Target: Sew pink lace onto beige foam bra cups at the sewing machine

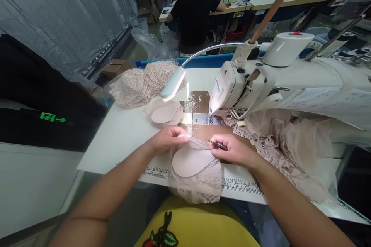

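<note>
I see two hands. The left hand (171, 139) and right hand (232, 150) pinch one lacy cloth (203, 191), lying at six o'clock from them, with one oval pad (191, 163) on it. The right also grips one thin dark tool (220, 146). Two lace bundles (129, 88) sit at eleven, one sewing machine (295, 81) at two.

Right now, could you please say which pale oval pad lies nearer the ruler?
The front pad, whose lace piece lies across the ruler; the back pad lies beyond the left hand.
</note>
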The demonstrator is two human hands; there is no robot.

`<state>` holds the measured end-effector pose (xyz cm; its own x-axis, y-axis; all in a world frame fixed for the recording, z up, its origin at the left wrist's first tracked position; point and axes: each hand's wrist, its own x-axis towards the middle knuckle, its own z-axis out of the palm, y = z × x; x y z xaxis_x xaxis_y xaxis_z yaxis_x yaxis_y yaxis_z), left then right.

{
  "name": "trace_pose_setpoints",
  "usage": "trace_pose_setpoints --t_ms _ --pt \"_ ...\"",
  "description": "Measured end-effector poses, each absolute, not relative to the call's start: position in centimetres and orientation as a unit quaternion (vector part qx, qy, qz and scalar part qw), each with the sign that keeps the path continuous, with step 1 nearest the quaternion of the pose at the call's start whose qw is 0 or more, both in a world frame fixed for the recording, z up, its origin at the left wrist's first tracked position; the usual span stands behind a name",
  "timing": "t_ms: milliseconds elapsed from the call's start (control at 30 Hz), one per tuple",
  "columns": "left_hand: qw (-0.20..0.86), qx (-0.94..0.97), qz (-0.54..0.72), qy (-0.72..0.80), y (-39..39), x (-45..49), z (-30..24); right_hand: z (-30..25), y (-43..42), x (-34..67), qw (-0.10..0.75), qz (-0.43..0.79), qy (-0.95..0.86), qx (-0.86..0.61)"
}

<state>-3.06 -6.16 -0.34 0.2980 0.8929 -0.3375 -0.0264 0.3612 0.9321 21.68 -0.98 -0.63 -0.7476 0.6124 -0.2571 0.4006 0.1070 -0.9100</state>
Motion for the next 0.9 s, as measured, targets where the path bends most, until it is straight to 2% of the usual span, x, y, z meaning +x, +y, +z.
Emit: trace_pose_setpoints --t_ms 233,333,400,500,567,633,800,900 --pt "0.543 0.555 0.324 0.54 -6.3 -4.4 0.6 -0.1 -0.5 22.2 0.07 0.442 -0.813 -0.372" --pt "0.39 0.61 0.312 0.615 -6.2 -5.7 2.0 0.1 -0.2 22.5 0.086 0.374 -0.829 -0.407" --pt "0.263 0.644 0.312 0.647 -5.3 -6.5 2.9 0.0 -0.5 22.3 0.134 0.317 -0.825 -0.449" --pt "0.152 0.684 0.281 0.656 -2.6 -7.4 3.1 -0.3 -1.6 20.8 0.191 0.298 -0.86 -0.367" --pt "0.181 0.677 0.249 0.668 -0.5 -7.6 2.6 -0.4 -2.6 19.7 0.155 0.298 -0.911 -0.239" --pt "0.24 0.65 0.231 0.683 1.1 -7.5 1.8 -0.3 -3.2 19.2 0.09 0.272 -0.941 -0.181" --pt "0.375 0.623 0.234 0.645 1.2 -7.1 0.0 1.7 -2.9 22.8 -0.04 0.249 -0.911 -0.326" --pt "0.447 0.614 0.258 0.598 -0.2 -6.7 -0.3 3.0 -2.2 25.3 -0.061 0.342 -0.881 -0.321"
